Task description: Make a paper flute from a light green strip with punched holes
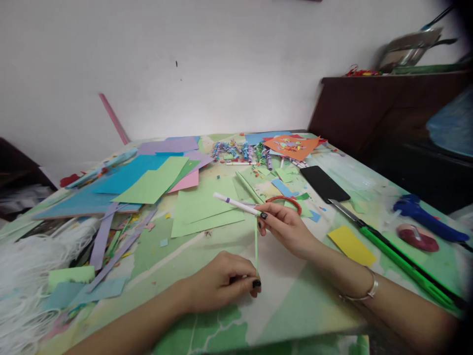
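My right hand [286,228] pinches a white marker pen with a purple band [236,202], its far end pointing left. From the pen a narrow light green paper strip [256,249] hangs down, stretched to my left hand [227,281]. The strip's lower end is closed between the thumb and fingers of that left hand, just above the table. Whether the strip's top is wound round the pen or only pressed to it, I cannot tell. Behind my right hand lie red-handled scissors [288,199] and light green paper sheets [203,209].
On the right lie a black phone [324,183], a green box cutter with its blade out [401,256], a yellow paper piece [352,245] and a blue glue gun [430,219]. Coloured sheets [148,180] and white cord [25,281] cover the left. Curled paper strips [246,150] sit at the back.
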The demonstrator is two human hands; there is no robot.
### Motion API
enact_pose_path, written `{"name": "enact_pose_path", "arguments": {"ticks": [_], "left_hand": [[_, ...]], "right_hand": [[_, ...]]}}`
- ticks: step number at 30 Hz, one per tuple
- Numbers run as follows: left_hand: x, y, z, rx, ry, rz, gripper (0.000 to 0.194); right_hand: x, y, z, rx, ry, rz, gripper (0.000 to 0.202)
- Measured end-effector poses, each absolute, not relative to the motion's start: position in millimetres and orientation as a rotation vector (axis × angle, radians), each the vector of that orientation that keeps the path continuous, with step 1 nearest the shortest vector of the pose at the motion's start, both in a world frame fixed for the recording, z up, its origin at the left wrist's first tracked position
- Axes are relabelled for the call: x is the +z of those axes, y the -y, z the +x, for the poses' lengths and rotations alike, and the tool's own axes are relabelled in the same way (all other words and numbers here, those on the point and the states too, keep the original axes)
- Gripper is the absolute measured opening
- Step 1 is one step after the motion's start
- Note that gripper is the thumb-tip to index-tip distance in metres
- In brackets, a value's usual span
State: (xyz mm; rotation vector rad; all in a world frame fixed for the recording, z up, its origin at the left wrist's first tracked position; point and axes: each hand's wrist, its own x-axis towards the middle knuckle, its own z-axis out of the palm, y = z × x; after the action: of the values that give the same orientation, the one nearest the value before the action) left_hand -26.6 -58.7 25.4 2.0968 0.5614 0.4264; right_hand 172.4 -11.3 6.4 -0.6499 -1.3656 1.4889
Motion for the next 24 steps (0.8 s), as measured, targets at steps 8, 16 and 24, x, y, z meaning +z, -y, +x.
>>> {"name": "enact_pose_path", "arguments": {"ticks": [8,16,24], "left_hand": [[31,61,-29,0.522,-0.677,2.012,0.035],[34,59,-27,0.525,-0.698,1.864,0.038],[27,62,-31,0.507,-0.668,1.527,0.039]], "right_hand": [[6,8,173,1.442,1.367,-0.677,0.021],[4,7,174,1.337,1.407,-0.719,0.025],[-2,7,171,1.207,1.527,-0.823,0.024]]}}
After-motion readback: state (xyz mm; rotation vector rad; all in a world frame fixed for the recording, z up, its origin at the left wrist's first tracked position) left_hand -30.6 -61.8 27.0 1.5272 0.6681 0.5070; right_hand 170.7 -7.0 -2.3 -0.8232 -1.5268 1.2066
